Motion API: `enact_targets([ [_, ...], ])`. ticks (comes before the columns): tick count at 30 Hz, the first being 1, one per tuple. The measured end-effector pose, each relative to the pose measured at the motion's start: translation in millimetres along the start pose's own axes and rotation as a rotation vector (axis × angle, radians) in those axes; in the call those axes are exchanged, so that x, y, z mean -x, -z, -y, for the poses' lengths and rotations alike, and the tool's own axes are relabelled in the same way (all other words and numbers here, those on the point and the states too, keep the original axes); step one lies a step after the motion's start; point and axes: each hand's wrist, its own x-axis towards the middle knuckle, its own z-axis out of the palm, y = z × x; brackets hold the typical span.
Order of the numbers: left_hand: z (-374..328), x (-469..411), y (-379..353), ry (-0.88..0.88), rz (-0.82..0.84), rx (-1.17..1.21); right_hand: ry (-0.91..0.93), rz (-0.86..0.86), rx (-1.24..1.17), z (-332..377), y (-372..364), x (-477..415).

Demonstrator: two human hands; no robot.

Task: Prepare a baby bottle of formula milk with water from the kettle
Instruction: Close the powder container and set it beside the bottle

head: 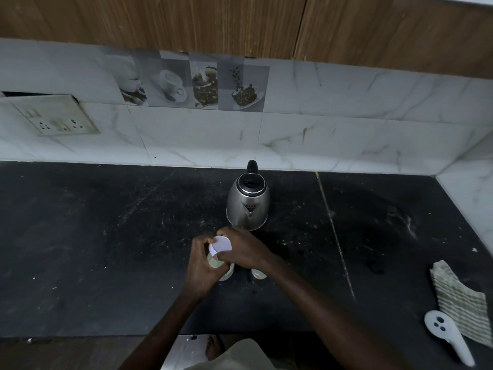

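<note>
Our left hand [204,265] wraps the upright bottle [217,264] on the bench [106,249]; right hand [240,248] pinches its white cap [221,244] — kettle [248,202] just behind.

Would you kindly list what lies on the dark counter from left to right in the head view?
Left hand gripping a container with a white lid → steel kettle at the back → small item under the right forearm → striped cloth at the right edge. The right hand and a white handled tool overlap others, so I leave them out.
</note>
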Motion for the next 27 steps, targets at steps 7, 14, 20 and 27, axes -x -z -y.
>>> enact_targets([
  [7,7,-1,3,0.139,0.134,-0.019,-0.016,-0.010,0.081,-6,-12,-9],
  [14,12,6,16,0.233,0.345,-0.047,0.070,-0.002,0.233,-10,-27,-11],
  [20,5,5,17,0.278,0.294,-0.096,0.145,0.045,0.308,-6,-27,-11],
  [27,-5,5,22,0.313,0.308,-0.105,0.217,0.110,0.359,-6,-31,-11],
])
